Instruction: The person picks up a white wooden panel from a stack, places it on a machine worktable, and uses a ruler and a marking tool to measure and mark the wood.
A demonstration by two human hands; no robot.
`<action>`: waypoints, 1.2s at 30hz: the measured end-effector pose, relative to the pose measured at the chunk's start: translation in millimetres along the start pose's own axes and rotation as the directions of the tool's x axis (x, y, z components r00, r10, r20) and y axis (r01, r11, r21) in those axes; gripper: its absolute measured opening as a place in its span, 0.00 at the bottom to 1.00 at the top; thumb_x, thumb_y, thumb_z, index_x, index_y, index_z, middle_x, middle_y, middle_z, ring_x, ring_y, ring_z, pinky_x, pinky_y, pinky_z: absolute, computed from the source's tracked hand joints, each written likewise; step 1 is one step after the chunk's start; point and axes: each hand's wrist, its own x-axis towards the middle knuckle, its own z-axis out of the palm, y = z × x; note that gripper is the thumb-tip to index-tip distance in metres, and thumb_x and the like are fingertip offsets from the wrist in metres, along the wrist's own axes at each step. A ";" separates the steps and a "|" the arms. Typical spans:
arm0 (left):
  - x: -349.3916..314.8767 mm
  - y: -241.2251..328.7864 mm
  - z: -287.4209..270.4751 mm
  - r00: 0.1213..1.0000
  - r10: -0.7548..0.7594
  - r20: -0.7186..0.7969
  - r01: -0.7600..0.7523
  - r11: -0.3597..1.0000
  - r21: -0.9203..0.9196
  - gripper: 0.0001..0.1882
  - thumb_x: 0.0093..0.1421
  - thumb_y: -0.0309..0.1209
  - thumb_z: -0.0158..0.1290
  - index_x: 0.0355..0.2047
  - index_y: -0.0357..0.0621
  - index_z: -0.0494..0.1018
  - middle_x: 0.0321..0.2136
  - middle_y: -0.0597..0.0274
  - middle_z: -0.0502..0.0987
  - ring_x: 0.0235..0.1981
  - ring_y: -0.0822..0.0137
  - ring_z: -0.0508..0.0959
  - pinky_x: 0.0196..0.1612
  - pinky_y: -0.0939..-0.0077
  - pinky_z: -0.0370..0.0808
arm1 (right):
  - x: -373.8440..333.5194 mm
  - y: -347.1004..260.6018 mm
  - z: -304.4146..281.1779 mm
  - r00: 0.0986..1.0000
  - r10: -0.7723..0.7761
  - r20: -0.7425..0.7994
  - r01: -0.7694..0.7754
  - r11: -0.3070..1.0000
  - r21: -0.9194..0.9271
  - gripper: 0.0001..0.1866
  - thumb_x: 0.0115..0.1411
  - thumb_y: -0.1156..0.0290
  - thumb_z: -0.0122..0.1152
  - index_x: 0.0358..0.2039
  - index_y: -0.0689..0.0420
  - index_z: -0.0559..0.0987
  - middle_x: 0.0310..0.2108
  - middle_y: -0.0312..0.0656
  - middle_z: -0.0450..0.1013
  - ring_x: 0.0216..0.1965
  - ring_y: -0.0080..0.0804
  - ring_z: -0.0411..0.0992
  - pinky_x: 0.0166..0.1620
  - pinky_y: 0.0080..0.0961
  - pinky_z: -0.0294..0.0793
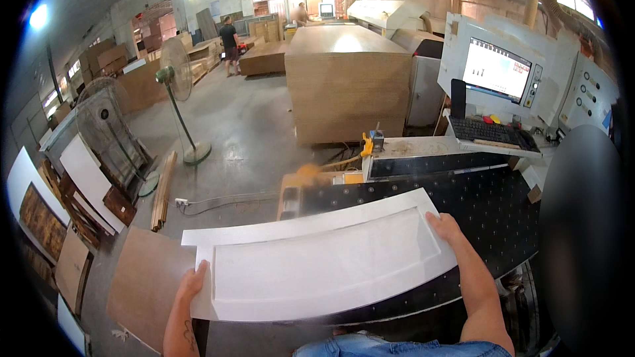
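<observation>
White panel (pixel 317 261), long + rectangular, lies flat-ish across the person's front, above the near part of the black bench (pixel 506 225); can't tell if it's touching the bench or held clear. Face is plain white w/ a smooth, slightly shiny look: a raised border runs round a long sunken rect. in the middle, w/ a soft shadow along the inner edges. Faint pale streaks cross the sunken part. Long edges look curved, prob. just the lens. Upper L corner sticks out past the rest of that end, leaving a small step.

L hand (pixel 194 280) has its grip clamped on the L end, thumb up on the face; R hand (pixel 444 227) likewise clamped on the R end, nr the far corner, thumb on top.

Hidden: most fingers of both hands, under the panel, + its whole underside. Panel covers much of the bench, and part of the brown sheet (pixel 145 284) at L. Jeans (pixel 403 347) cut off by the lower edge. Big dark blurred shape (pixel 582 238) blocks the R side, too soft to ID. Orange blob (pixel 308 172) past the panel also out of focus. Text on the monitor (pixel 497 69) too small to read.
</observation>
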 end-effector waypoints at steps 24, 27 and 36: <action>-3.0 11.7 -6.6 0.992 -0.050 0.112 0.062 0.992 -0.106 0.48 0.67 0.66 0.43 0.48 0.20 0.77 0.48 0.28 0.79 0.56 0.40 0.77 0.60 0.56 0.70 | 7.9 17.8 4.8 1.000 0.008 0.002 -0.008 1.000 0.009 0.40 0.64 0.38 0.57 0.48 0.71 0.82 0.46 0.62 0.80 0.50 0.54 0.79 0.53 0.40 0.76; 0.1 3.9 -2.2 1.000 -0.021 0.018 0.019 0.996 0.084 0.47 0.67 0.65 0.42 0.47 0.20 0.77 0.46 0.29 0.80 0.54 0.40 0.79 0.59 0.57 0.71 | 16.5 27.6 12.3 0.999 -0.047 -0.027 0.046 0.997 -0.056 0.41 0.64 0.38 0.57 0.47 0.72 0.82 0.46 0.63 0.80 0.50 0.55 0.80 0.53 0.41 0.76; -4.3 11.1 -1.1 1.000 0.020 -0.022 -0.018 0.996 0.085 0.48 0.67 0.67 0.42 0.48 0.21 0.77 0.45 0.30 0.80 0.53 0.39 0.79 0.58 0.56 0.72 | 10.0 18.9 2.1 0.999 -0.043 0.002 0.043 0.999 -0.017 0.43 0.62 0.36 0.56 0.50 0.72 0.80 0.49 0.69 0.77 0.57 0.59 0.75 0.60 0.44 0.71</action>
